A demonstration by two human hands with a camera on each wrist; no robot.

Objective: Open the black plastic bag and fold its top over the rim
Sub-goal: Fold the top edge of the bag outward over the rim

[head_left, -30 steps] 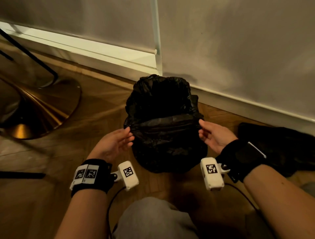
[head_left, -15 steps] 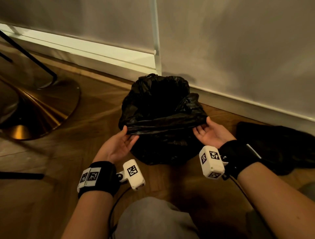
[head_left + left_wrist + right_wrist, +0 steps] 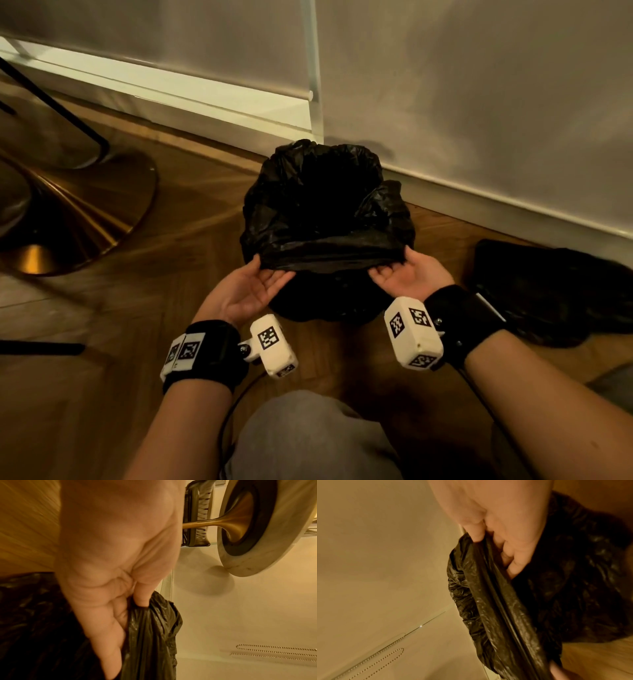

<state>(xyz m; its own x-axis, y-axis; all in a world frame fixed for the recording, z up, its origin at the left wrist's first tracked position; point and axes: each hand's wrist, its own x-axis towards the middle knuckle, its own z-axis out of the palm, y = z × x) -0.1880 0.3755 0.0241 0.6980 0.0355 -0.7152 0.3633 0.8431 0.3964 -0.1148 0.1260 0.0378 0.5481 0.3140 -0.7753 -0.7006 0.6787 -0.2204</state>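
Black plastic bag (image 3: pixel 329 219) stands open on the wooden floor (image 3: pixel 137 308), close to the wall's skirting. Left hand (image 3: pixel 248 291) and right hand (image 3: pixel 407 274), palms up, each pinch its near top edge, stretched taut between them.

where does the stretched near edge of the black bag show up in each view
Head: the near edge runs across the centre, between the left hand and the right hand.
Left wrist: bottom centre, bunched under the fingers.
Right wrist: a diagonal band from centre to bottom right.
Shared landmark: the pale wall behind the bag.
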